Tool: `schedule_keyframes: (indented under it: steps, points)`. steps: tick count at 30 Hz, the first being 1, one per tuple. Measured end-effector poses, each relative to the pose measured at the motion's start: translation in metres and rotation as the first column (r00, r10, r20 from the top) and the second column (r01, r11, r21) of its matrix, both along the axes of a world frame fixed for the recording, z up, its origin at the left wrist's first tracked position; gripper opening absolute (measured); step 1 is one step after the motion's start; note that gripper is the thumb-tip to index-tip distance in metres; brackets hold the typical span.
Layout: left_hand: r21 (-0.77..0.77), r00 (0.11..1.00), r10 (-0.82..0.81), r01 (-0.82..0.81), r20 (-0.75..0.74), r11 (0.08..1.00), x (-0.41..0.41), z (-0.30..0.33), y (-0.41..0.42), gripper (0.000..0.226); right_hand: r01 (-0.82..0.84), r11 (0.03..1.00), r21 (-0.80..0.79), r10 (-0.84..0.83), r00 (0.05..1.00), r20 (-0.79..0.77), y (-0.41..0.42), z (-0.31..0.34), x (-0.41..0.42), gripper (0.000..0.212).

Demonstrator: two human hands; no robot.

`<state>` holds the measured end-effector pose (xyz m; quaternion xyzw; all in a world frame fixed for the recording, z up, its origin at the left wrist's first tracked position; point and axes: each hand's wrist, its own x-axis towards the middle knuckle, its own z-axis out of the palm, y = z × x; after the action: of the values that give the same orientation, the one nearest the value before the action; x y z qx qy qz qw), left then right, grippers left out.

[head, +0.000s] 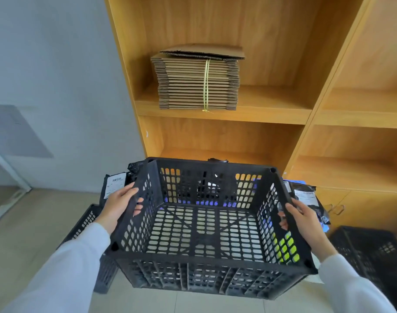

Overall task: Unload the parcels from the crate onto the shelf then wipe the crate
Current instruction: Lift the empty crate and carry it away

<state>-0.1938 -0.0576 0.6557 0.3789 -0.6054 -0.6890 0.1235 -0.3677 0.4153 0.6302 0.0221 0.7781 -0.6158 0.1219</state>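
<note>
**Empty crate held up before the wooden shelf**

In front of the person stands the wooden shelf [224, 114], the largest thing in view, its compartments running from the middle of the frame to the right edge. On its upper board sits a bundle of flattened cardboard [197, 84] tied with a yellow string; bare board lies open to the right of the bundle, and the compartment below it shows bare wood above the crate's far rim.

Below the shelf, the black perforated crate [206, 222] is held off the floor between both hands, tilted so its open top faces the camera. Nothing lies inside it; the pale floor shows through its slotted base. Its far rim is close to the lower shelf board.

Two more black crates stand on the floor: one [89, 224] behind the left forearm, one [369, 251] at the right edge.

Dark bagged parcels with white labels lie just beyond the held crate, one [115, 186] at its left corner and one [306, 197] at its right.

The left hand [120, 204] grips the crate's left wall, thumb over the rim and fingers through the slots. The right hand [303, 220] grasps the right wall likewise.
</note>
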Motion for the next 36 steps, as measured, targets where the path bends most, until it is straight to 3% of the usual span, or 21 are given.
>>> schedule_keyframes:
  steps: [6, 16, 24, 30, 36]
  points:
    - [-0.012, 0.997, 0.075, -0.076, -0.026, 0.997, 0.014, 0.048, -0.008, 0.036, -0.027, 0.997, -0.077, 0.023, 0.998, -0.061, -0.015, 0.06, -0.01, 0.02]
    - [-0.03, 0.984, 0.152, -0.155, -0.095, 0.987, 0.051, 0.089, -0.06, 0.015, -0.105, 0.994, -0.015, 0.101, 0.983, -0.153, -0.093, 0.124, -0.003, 0.021]
    - [-0.057, 0.967, 0.228, -0.235, -0.109, 0.97, 0.105, 0.101, -0.172, 0.01, -0.161, 0.984, 0.072, 0.172, 0.963, -0.206, -0.229, 0.149, 0.026, 0.021]
    - [-0.016, 0.948, 0.303, -0.306, -0.099, 0.952, 0.162, 0.096, -0.288, 0.034, -0.223, 0.969, 0.102, 0.241, 0.944, -0.226, -0.361, 0.152, 0.047, 0.019]
    - [-0.003, 0.896, 0.428, -0.432, -0.121, 0.902, 0.223, 0.101, -0.371, 0.04, -0.328, 0.941, 0.083, 0.338, 0.915, -0.218, -0.487, 0.149, 0.06, 0.02]
